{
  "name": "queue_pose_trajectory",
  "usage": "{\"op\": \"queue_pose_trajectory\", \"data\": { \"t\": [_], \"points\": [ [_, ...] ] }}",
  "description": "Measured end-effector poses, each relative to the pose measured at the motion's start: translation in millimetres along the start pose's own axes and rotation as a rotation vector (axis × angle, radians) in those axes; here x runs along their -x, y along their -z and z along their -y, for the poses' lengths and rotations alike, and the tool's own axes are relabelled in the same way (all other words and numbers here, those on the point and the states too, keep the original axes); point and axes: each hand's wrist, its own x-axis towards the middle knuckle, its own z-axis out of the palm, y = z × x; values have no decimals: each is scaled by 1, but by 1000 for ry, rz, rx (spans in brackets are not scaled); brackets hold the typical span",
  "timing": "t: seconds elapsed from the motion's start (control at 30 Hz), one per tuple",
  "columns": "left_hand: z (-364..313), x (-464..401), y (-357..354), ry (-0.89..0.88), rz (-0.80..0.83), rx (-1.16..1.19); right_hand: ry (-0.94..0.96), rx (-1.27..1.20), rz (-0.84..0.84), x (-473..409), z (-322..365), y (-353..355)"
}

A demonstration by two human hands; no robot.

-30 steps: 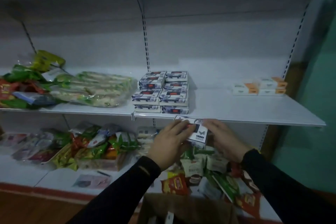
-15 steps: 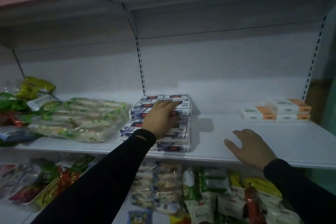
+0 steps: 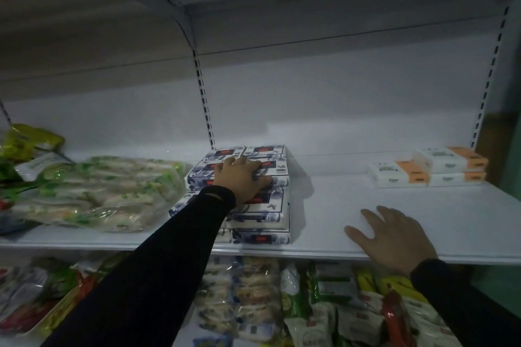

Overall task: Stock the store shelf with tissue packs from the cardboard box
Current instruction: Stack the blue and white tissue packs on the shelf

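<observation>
The left hand (image 3: pixel 242 177) is lying palm down on the tissue packs (image 3: pixel 262 197), its fingers (image 3: pixel 255 164) spread and nearly straight across the top pack, pressing on it rather than curling round it. Its black sleeve (image 3: pixel 158 270) is reaching in from the lower left and is hiding part of the stack's front left side.

The right hand (image 3: pixel 394 236) is resting flat on the shelf (image 3: pixel 324 205) near its front edge, fingers released and splayed, holding nothing. It is lying well apart from the stack, to its right.

The packs, white with blue patterns and dark red labels, are sitting in a stack several layers high near the middle of the shelf, just in front of the slotted upright (image 3: pixel 204 98) on the back panel. The upper layers are sitting further back than the lower ones, so the stack is stepping down toward the front edge.

Just left of the stack, a large clear bag of green-and-white goods (image 3: pixel 93 191) is lying on the same shelf, and yellow-green packets (image 3: pixel 28 144) are lying further left. At the far right rear, white-and-orange packs (image 3: pixel 428 169) are sitting in a small pile, well apart from both hands.

On the shelf below, mixed snack bags (image 3: pixel 310 304) are showing; their print is too blurred for reading.
</observation>
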Motion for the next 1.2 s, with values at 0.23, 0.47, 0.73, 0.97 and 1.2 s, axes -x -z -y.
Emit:
{"op": "queue_pose_trajectory", "data": {
  "t": [0.23, 0.47, 0.73, 0.97, 1.2],
  "points": [
    [10, -7, 0, -26, 76, 52, -2, 4, -6, 0, -1, -2],
    [9, -3, 4, -41, 81, 83, -8, 9, 6, 1, 0, 0],
    [0, 56, 34, -105, 26, 231, -32, 30, 70, 5, 5, 10],
    [-3, 152, 39, -120, -10, 366, 82, -145, -108, 57, 27, 20],
    [-11, 250, -25, -35, 51, 523, 281, -292, -135, 153, 33, -13]
  ]
}}
